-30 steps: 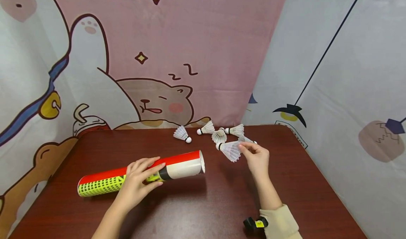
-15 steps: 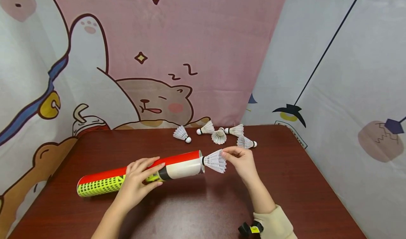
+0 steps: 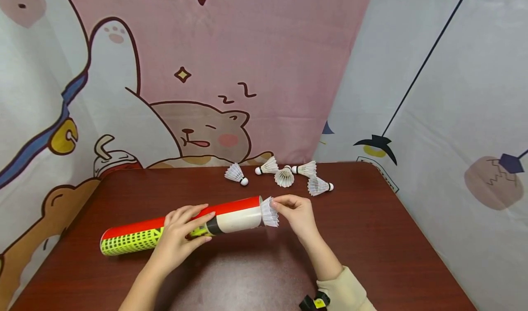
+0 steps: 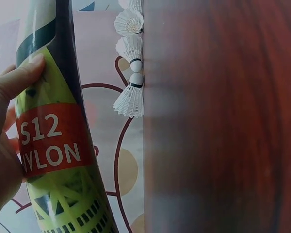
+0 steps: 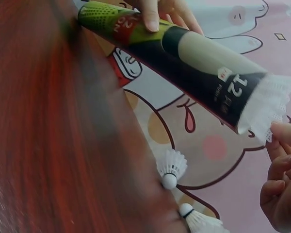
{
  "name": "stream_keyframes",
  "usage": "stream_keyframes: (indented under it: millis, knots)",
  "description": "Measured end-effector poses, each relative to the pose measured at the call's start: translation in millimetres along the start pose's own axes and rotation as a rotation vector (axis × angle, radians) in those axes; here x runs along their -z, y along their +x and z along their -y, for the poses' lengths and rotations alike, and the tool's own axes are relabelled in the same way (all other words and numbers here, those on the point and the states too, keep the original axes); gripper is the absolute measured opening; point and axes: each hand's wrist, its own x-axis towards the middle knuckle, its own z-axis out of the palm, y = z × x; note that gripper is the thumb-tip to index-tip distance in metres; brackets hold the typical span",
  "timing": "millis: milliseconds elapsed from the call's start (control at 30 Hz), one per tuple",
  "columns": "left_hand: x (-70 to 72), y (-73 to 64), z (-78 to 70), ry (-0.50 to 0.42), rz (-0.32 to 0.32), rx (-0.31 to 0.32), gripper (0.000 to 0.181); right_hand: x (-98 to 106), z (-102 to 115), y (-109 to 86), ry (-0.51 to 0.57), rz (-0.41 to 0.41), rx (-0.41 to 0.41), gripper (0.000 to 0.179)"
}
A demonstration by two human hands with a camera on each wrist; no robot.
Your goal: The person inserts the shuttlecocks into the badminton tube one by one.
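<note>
L hand (image 3: 178, 233) grips, R hand (image 3: 298, 213) pinches.

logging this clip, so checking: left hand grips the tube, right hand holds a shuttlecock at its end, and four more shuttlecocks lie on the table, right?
Not four: the head view shows five more shuttlecocks lying on the table. The rest is right: the left hand grips the tube, and the right hand holds a shuttlecock at its end.
</note>
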Motion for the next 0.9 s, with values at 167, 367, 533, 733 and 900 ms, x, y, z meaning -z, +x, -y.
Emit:
stream_keyframes:
  millis: [167,367,533,733,900]
  knots:
    - [0.5,0.6,-0.4,0.003,0.005,-0.003,0.073,-9.0,-1.0,-2.3,-0.002,-0.008,0.005,0.006]
    - [0.9,0.7,-0.1,0.006,0.004,-0.001,0.073,-14.4,-3.3,-4.0,-0.004,-0.005,0.009,0.006]
    - [0.5,0.4,0.6,0.004,0.014,-0.001,0.071,-19.0,-4.4,-4.8,-0.026,0.002,0.002,0.007]
    - [0.3,-1.3,1.2,-0.005,0.006,0.0,0.054,-25.9,-6.3,-5.0,-0.035,-0.011,0.034,0.007]
    - [-1.3,-0.2,0.3,-0.015,0.006,-0.003,0.055,-31.3,-8.6,-7.3,-0.077,0.009,0.055,0.008]
